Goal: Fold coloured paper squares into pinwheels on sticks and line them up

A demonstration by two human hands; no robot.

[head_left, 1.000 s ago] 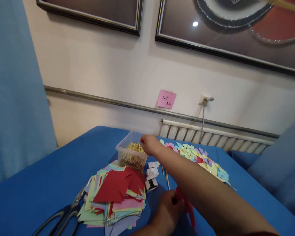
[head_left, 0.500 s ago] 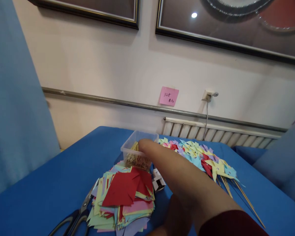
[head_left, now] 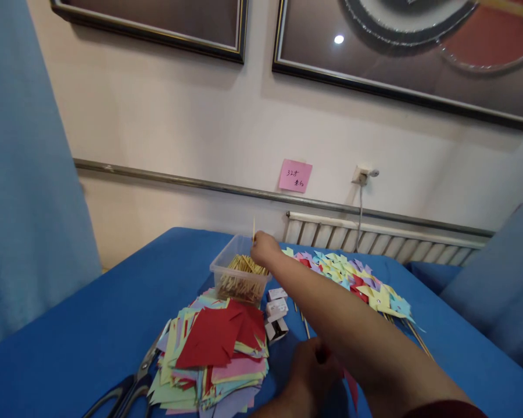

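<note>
My right hand (head_left: 265, 248) reaches over a clear plastic box (head_left: 226, 273) full of thin wooden sticks. Its fingers pinch one stick (head_left: 253, 227), which points straight up above the box. My left hand (head_left: 307, 371) rests low on the blue table, closed on a piece of red paper (head_left: 352, 388) partly hidden under my right forearm. A stack of coloured paper squares (head_left: 213, 348), red on top, lies left of my left hand. Several finished paper pinwheels (head_left: 357, 284) on sticks lie to the right.
Black-handled scissors (head_left: 126, 386) lie at the stack's left edge. Small white boxes (head_left: 276, 310) sit between the stack and my arm. The blue table (head_left: 91, 325) ends near a wall with a radiator (head_left: 375, 241) and a pink note (head_left: 295, 175). Blue fabric hangs at left.
My right hand, which was down in the stick box, has lifted a little with one stick held upright. The left hand has stayed on the red paper.
</note>
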